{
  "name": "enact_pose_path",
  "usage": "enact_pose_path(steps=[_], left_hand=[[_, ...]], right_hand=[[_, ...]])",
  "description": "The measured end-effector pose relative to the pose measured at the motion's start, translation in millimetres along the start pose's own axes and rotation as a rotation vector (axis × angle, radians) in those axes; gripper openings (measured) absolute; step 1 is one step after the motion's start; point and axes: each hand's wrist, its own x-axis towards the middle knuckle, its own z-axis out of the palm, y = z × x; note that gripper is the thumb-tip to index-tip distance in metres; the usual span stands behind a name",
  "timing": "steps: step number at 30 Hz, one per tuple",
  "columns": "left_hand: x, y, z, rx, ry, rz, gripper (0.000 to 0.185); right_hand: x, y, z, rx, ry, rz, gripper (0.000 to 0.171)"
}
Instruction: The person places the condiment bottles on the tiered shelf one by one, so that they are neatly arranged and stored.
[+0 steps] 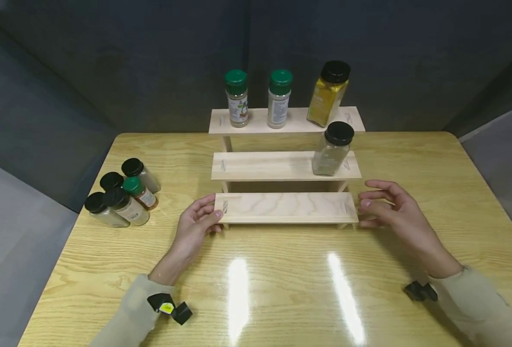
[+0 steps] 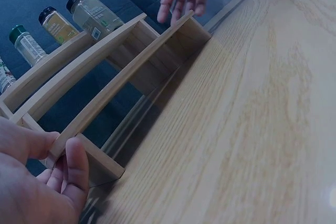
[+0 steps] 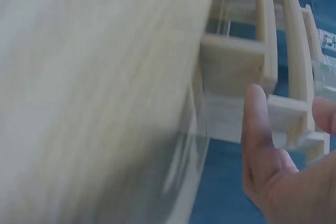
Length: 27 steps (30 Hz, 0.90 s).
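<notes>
Rack: a three-step spice rack (image 1: 286,207) of pale unfinished wood with visible grain stands at the middle of the table, steps rising toward the far edge; each step is a flat rectangular plank on short upright blocks.
Left hand: the left hand (image 1: 195,224) grips the left end of the lowest step, thumb on the top face and fingers curled under it; the left wrist view confirms the pinch on the plank's corner.
Right hand: the right hand (image 1: 387,205) sits just beside the right end of the lowest step, fingers loosely extended and apart, holding nothing; contact with the wood cannot be told.
Top step: two cylindrical green-capped jars (image 1: 257,99) and a square yellow-filled jar (image 1: 328,94) with a black cap stand upright.
Middle step: one clear black-capped jar (image 1: 333,148) stands at its right end.
Lowest step: bare plank.
Loose jars: a cluster of five jars (image 1: 121,193), four black-capped and one green-capped, stands upright at the table's left edge, well apart from the rack.
Table: the table (image 1: 282,289) has a glossy yellow wood-grain top with rounded corners, showing two bright light reflections.
Sleeves: beige fabric, each with a black wrist mount.
</notes>
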Motion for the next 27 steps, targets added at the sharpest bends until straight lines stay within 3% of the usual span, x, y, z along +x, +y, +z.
enact_pose_path(steps=[10, 27], left_hand=[[0.7, 1.6, -0.1, 0.020, 0.002, 0.009, 0.052], [-1.2, 0.8, -1.0, 0.021, -0.007, 0.010, 0.053]], right_hand=[[6, 13, 14, 0.098, -0.056, 0.071, 0.034], [11, 24, 13, 0.186, -0.019, 0.116, 0.032]])
